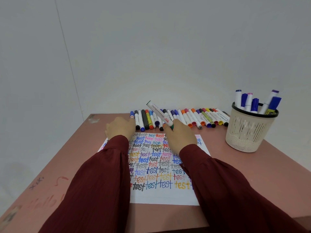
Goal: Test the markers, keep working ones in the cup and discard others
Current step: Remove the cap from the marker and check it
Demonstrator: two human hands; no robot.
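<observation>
Dark red sleeves [101,174] across scribbled paper [159,195], right hand [179,137] gripping a green-capped white marker [159,114] tilted above the marker row [193,116] on the counter [244,174], left hand [120,128] at the row's left end, grip unclear, cup [245,132] of markers far right.

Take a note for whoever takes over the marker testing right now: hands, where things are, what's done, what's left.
Right hand grips a green marker, tilted up above the middle of the row of markers.
Left hand is at the row's left end; grip unclear.
The row lies along the table's far edge, with the paper in front.
The cup, on the right, holds several.
Done: the paper is nearly full of "test" words.
Left: test the held marker, then the row.
</observation>
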